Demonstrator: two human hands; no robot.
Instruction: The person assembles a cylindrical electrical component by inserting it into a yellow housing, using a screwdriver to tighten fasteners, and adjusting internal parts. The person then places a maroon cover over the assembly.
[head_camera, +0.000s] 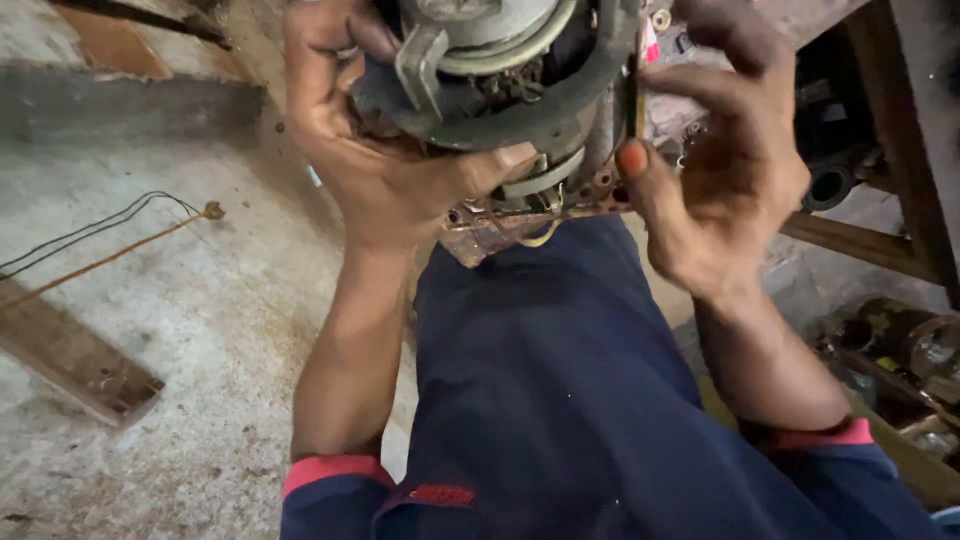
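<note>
A greasy electric motor assembly (500, 90), round with a grey metal housing and rusty laminated plates underneath, is held up at the top centre of the head view. My left hand (380, 150) grips its left side and underside, thumb pressed along the lower rim. My right hand (720, 170) clasps the right side, fingers curled over the top edge and thumb against the housing. A yellowish wire loop (540, 238) hangs below the motor. My dark blue trouser leg (560, 400) lies under both forearms.
A concrete floor (180, 330) spreads to the left, with thin wires (110, 225) and a wooden plank (75, 365) on it. At right stand a wooden frame (900, 150) and a box of rusty metal parts (900, 350).
</note>
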